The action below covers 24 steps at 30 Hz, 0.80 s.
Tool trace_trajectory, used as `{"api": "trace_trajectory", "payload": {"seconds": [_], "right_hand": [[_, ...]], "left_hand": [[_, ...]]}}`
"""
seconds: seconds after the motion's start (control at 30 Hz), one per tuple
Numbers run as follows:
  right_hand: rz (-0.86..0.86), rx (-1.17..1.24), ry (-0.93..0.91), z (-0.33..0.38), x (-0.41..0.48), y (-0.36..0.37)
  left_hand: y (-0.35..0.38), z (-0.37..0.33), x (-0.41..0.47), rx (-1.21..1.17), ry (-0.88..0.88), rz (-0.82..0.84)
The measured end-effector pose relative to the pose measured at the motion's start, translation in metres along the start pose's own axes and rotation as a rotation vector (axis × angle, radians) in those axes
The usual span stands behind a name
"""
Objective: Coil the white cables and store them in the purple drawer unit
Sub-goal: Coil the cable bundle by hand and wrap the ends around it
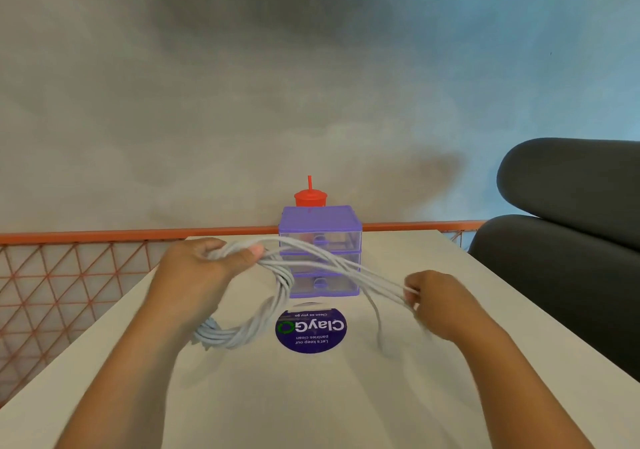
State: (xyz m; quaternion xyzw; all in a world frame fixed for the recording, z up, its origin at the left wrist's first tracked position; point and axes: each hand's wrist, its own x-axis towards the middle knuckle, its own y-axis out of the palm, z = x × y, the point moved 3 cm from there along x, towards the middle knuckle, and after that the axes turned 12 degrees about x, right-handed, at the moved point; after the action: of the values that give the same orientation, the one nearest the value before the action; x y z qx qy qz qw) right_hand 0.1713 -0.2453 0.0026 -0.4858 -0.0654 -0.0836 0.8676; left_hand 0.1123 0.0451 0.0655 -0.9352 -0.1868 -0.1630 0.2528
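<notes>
White and smooth, the cables (242, 336) are seen across the middle of the frame as a bundle of thin round strands. One part is gathered into a loose, roughly circular coil that hangs at lower centre-left, just above the table (311, 407). The rest is stretched in shallow arcs towards the right. The upper side of the coil is gripped by the left hand (201, 261), whose fingers are curled round the strands with the thumb pressed over them. The stretched strands are pinched between thumb and fingertips by the right hand (436, 296), and a blurred loose end dangles below it. The two hands are held well apart. Behind the cables, at the far edge of the pale matt table, the purple drawer unit (320, 230) is set: a boxy plastic frame with three stacked clear-fronted drawers. A red lidded cup (310, 199) with a straw is partly hidden behind it. A round purple sticker (311, 334) with white lettering lies flat on the table just in front of the unit. Orange wire mesh (69, 275) is seen at the left, a dark padded chair (571, 223) at the right.
</notes>
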Motion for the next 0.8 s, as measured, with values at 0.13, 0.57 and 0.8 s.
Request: {"api": "trace_trajectory", "payload": {"seconds": [0.13,0.57,0.8], "right_hand": [[-0.008,0.098,0.214,-0.053,0.001,-0.024],[0.160,0.465,-0.553,0.106,-0.064,-0.013],[0.315,0.519,-0.498,0.100,-0.059,0.000]], "left_hand": [[-0.036,0.009,0.009,-0.091,-0.058,-0.097],[0.018,-0.018,-0.014,0.109,0.054,0.112],[0.024,-0.023,-0.018,0.051,0.029,0.125]]}}
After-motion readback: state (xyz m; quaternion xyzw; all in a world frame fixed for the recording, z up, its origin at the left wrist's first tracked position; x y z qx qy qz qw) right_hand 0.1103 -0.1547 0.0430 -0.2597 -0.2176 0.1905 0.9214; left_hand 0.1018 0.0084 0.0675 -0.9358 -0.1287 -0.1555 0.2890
